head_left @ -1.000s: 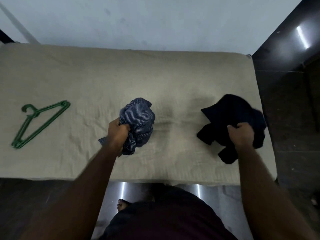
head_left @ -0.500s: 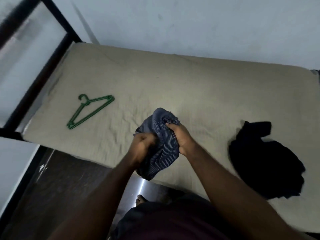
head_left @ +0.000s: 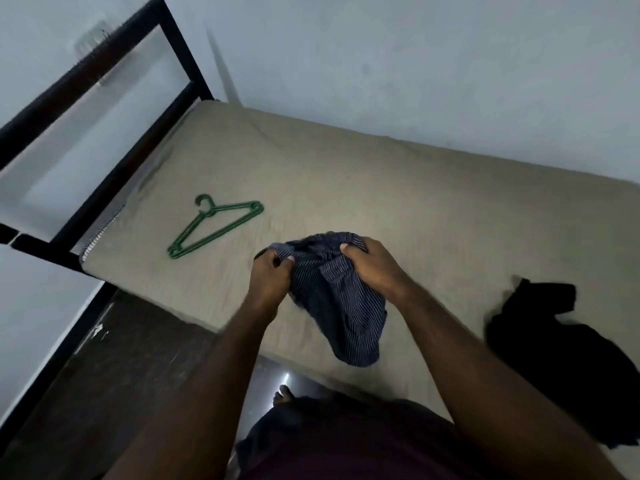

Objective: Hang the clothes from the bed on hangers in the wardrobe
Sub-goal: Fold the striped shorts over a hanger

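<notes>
Head view is showing left hand (head_left: 270, 282) and right hand (head_left: 374, 268) gripping the striped garment (head_left: 346, 317) over the bed (head_left: 381, 188), green hanger (head_left: 214, 225) and black garment (head_left: 561, 348) lying apart, apparently nothing hung yet.

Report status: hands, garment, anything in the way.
Left hand, right hand both grip striped garment. Green hanger on mattress, untouched. Black garment lies apart. Nothing blocking hanger.

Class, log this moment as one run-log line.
left hand: grips striped garment | right hand: grips same garment | green hanger: on bed | black garment: on bed
</notes>
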